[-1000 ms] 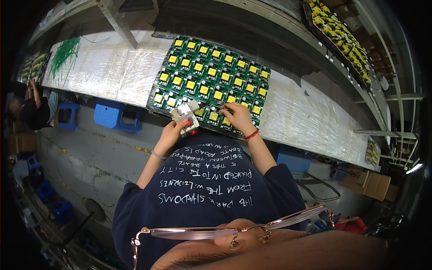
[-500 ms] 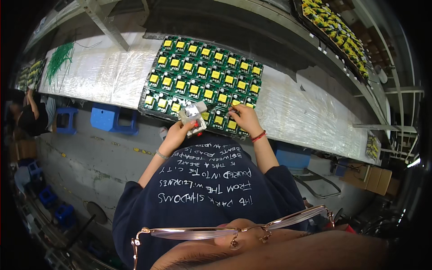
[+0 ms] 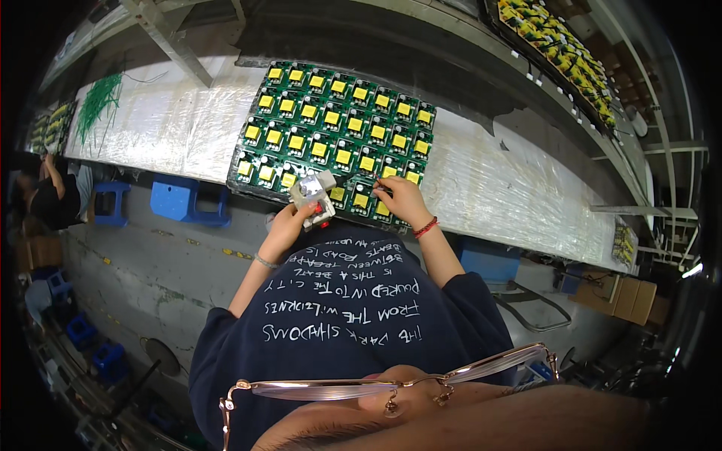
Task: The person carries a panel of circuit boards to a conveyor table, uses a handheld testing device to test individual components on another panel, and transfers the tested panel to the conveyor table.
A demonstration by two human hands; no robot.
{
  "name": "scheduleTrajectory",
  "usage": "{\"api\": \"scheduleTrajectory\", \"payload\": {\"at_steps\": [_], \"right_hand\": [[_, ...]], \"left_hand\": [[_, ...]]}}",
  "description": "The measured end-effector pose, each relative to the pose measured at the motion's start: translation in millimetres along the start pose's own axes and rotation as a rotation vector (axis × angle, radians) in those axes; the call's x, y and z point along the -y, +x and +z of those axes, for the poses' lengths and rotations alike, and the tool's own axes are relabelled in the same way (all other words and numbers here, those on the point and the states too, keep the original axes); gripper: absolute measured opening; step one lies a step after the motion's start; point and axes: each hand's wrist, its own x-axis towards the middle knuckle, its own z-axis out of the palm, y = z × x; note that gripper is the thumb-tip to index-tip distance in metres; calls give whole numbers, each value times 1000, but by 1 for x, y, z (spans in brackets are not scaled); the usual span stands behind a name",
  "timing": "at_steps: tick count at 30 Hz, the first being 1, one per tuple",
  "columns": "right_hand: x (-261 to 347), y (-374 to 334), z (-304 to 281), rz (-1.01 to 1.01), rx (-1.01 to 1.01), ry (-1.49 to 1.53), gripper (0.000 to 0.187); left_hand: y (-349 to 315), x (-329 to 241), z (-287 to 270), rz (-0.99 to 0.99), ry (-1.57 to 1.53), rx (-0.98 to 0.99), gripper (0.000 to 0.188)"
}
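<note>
A panel of green circuit boards (image 3: 322,134), each with a yellow block on it, lies in rows on a dark tray (image 3: 239,186) in front of me. My left hand (image 3: 284,230) is closed around a small white and grey device (image 3: 313,190) with red parts, held over the near edge of the panel; its exact kind is not clear. Over the near right boards, my right hand (image 3: 407,201) has thumb and index finger brought together in a pinch. What lies between those fingertips, if anything, is too small to make out.
A plastic-wrapped white bench (image 3: 504,180) extends to both sides of the panel. Green wires or ties (image 3: 99,101) lie far left. Another board tray (image 3: 560,56) stands on the upper right shelf. Blue stools (image 3: 177,199) stand below, and a person (image 3: 56,192) sits far left.
Both hands have shifted slightly left along with the panel in view. The right hand's pinch sits a little farther left and lower. The left hand keeps its hold on the device.
</note>
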Motion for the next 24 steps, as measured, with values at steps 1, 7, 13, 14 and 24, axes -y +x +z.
{"api": "scheduleTrajectory", "payload": {"at_steps": [1, 7, 13, 14, 24], "right_hand": [[2, -1, -1, -4, 1, -3, 18], [5, -3, 0, -26, -17, 19, 17], [4, -3, -3, 7, -24, 51, 19], [6, -2, -5, 36, -25, 79, 20], [-5, -9, -43, 60, -8, 14, 21]], "left_hand": [[0, 3, 1, 1, -2, -4, 54], [-12, -12, 0, -65, 97, -47, 56], [-18, -22, 4, -107, 166, -48, 57], [-18, -21, 5, -92, 122, -42, 56], [11, 2, 19, 39, 85, 50, 61]]}}
